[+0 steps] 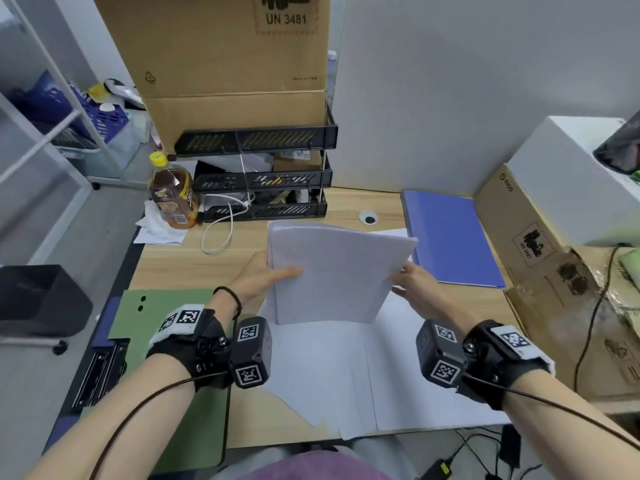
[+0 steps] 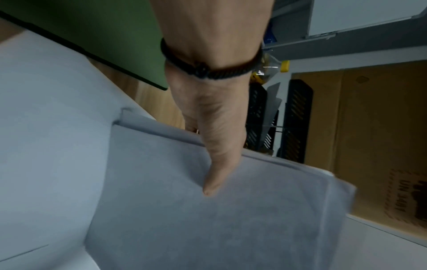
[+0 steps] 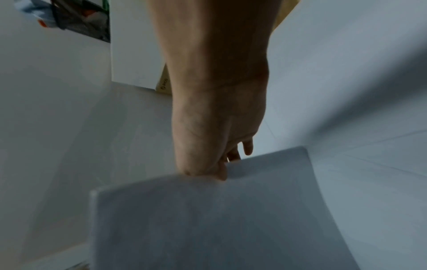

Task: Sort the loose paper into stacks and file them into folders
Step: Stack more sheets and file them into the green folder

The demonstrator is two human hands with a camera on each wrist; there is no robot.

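Observation:
A stack of white paper point(image 1: 332, 275) stands upright on its bottom edge at the middle of the wooden desk point(image 1: 194, 265). My left hand point(image 1: 266, 275) grips its left edge, thumb lying across the front sheet point(image 2: 215, 175). My right hand point(image 1: 412, 282) pinches the right edge point(image 3: 221, 173). More loose white sheets point(image 1: 363, 372) lie flat under the stack. A blue folder point(image 1: 450, 237) lies shut at the right. A green folder point(image 1: 166, 327) with a black clip rail lies at the left front.
A black three-tier tray rack point(image 1: 263, 174) stands at the back, before a big cardboard box point(image 1: 221, 46). A tea bottle point(image 1: 171, 192) and a white cable point(image 1: 221, 230) sit left of it. Cardboard boxes point(image 1: 540, 237) crowd the right side. A black bin point(image 1: 38, 299) stands on the floor.

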